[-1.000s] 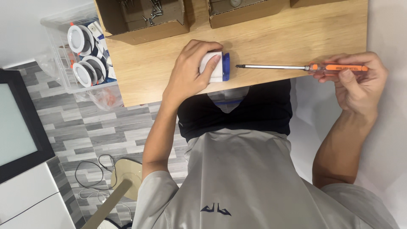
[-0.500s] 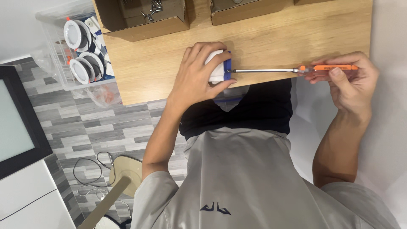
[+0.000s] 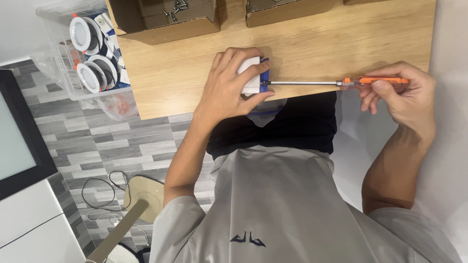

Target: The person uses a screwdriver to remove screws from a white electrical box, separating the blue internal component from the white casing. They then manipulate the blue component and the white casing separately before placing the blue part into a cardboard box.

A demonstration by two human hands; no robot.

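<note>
Wooden table (image 3: 312,44) — cardboard boxes (image 3: 165,19), bin of downlights (image 3: 90,53) behind hands.

Screwdriver (image 3: 312,83) lies on the table (image 3: 170,78) — tip against the block (image 3: 253,75).

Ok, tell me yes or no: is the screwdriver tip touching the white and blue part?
Yes, the screwdriver held by the right hand has its tip against the white and blue part gripped by the left hand.

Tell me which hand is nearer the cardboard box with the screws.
Left. The left hand, gripping the white part, sits just short of the box. The right hand holds the screwdriver far off at the right edge of the table.
</note>
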